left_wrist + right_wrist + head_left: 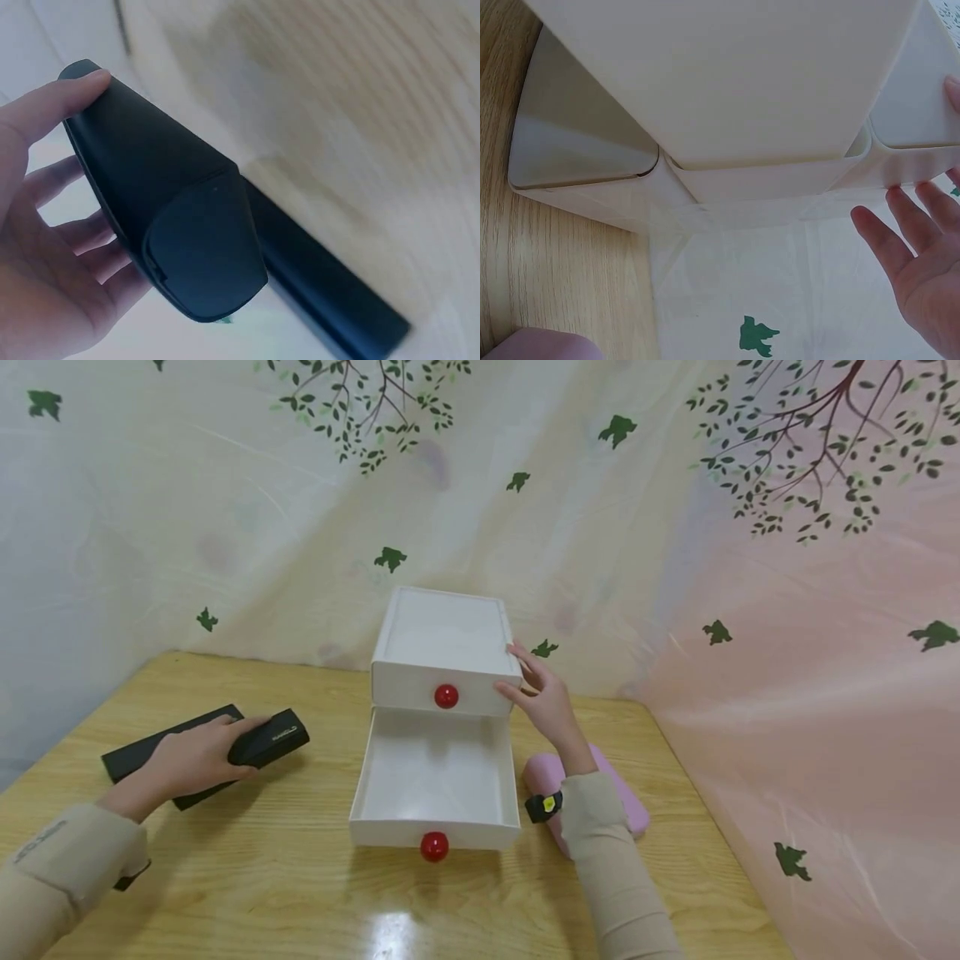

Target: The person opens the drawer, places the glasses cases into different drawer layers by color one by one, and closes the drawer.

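Left fingers (240, 727) are gripping a black case (272, 740), likely needing carrying toward three o'clock, spread right fingers (881, 241) steadying drawers (450, 627).

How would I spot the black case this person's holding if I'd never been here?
In the head view, find the wooden table and look left of the white drawers. There the left hand grips the black case. Unlike the black box partly hidden behind that hand, it shows pale lettering.

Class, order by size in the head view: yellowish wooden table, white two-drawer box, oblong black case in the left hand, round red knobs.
Wooden table
White box
Black case
Upper knob, lower knob: nearly alike; lower nearer, unranked
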Demonstrator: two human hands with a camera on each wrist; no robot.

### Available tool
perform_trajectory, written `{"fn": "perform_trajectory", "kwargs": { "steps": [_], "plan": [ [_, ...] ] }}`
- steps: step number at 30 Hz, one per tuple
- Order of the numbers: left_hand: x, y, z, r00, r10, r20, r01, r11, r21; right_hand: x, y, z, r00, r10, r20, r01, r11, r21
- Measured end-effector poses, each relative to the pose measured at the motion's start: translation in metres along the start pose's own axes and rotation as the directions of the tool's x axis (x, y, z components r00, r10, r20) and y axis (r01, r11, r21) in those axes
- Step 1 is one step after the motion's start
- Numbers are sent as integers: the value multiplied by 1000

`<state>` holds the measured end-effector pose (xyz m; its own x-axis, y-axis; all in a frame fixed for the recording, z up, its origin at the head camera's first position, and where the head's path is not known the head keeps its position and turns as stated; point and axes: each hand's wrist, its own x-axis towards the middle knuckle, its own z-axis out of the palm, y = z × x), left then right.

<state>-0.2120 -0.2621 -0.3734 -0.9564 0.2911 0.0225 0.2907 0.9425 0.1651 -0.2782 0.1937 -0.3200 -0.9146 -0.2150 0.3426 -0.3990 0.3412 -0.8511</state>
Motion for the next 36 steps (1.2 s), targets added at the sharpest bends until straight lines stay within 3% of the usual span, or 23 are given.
{"fn": "perform_trajectory", "kwargs": {
  "steps": [10, 19, 28, 36],
  "plan": [
    [-10, 36, -16, 991, 77, -108, -71, 996, 60, -1, 2, 0, 1000, -1, 4, 1, 1000, -3],
    [-22, 65, -35, 967, 158, -200, -142, 986, 91, -2, 2, -2, 1000, 6, -5, -6, 1000, -9],
    [-28, 94, -60, 946, 241, -216, -218, 968, 128, -3, 1, -1, 1000, 12, 3, -12, 1000, 8],
    [-22, 119, -80, 922, 322, -212, -286, 940, 184, -1, 1, 0, 1000, 14, -5, -14, 1000, 1]
  ]
}}
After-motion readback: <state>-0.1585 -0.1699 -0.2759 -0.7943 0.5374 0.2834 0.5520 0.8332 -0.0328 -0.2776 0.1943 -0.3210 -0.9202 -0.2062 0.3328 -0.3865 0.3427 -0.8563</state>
